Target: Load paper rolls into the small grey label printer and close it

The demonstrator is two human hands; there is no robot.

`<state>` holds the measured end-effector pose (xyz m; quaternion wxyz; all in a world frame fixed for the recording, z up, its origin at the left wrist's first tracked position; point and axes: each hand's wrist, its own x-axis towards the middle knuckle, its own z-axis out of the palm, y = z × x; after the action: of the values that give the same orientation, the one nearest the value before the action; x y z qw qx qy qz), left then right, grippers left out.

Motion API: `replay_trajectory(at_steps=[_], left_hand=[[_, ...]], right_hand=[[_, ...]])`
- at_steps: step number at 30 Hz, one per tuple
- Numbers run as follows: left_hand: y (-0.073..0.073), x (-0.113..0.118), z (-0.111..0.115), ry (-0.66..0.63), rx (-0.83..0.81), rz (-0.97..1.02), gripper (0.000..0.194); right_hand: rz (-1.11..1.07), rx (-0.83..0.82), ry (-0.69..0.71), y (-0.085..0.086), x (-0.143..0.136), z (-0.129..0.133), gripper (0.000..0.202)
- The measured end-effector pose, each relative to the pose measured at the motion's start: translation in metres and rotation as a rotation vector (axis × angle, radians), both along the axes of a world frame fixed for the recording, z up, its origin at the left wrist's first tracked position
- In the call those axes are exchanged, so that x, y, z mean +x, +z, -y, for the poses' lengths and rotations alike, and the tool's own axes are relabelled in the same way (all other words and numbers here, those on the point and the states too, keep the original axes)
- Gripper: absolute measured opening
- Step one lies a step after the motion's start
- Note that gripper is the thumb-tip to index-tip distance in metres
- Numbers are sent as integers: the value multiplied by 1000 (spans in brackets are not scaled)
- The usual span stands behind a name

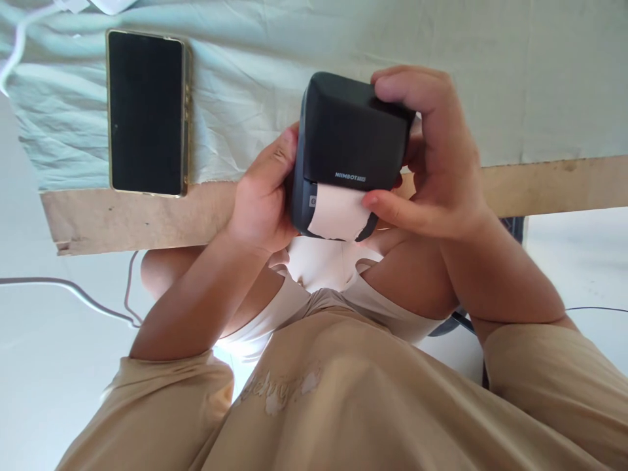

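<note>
A black label printer marked NIIMBOT is held up over the table's near edge, slightly tilted. Out of its front slot comes a strip of white paper with a torn lower edge. My left hand grips the printer's left side, the thumb along it and the other fingers hidden underneath. On the right side, my right hand is closed around the body, with its index finger on the far right corner and its thumb on the paper strip's right edge.
A phone in a clear case lies at the left of the table, its screen dark. Pale green cloth covers the tabletop up to a bare wooden edge. A white cable runs at the lower left.
</note>
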<state>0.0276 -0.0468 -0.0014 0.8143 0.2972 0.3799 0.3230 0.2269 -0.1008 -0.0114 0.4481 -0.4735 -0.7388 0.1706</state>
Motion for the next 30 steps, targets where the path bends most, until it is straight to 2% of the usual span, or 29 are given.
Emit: replay_trajectory(at_steps=[2,4,8,9,13,16,19,22,25,30], left_hand=[[0,1,0,11,15,44,39],[0,3,0,21,10,93,40],[-3,7,0,81,20,168,49],[-5,7,1,11,16,160,43],[-10,3,1,13,127,32,37],[-8,0,0,-4,117,44,38],[-2,-3,0,-69,74,76,25],[3,-4,2,-57,68,97,18],[6,-4,3,-57,53,83,10],[2,-7,2,-117,52,95,16]], right_hand=[[-23,16,-20,1,-1,-1,71],[-60,41,-103,2,-3,-3,63],[-191,336,-357,2,-9,-12,47],[-210,399,-404,2,-9,-15,44],[-298,425,-427,0,-5,-21,25],[-216,358,-452,3,-2,-14,21],[158,235,-483,10,-2,-2,20],[424,1,-394,19,-6,8,7],[531,-204,-347,29,-11,13,20],[574,-289,-277,39,-11,15,17]])
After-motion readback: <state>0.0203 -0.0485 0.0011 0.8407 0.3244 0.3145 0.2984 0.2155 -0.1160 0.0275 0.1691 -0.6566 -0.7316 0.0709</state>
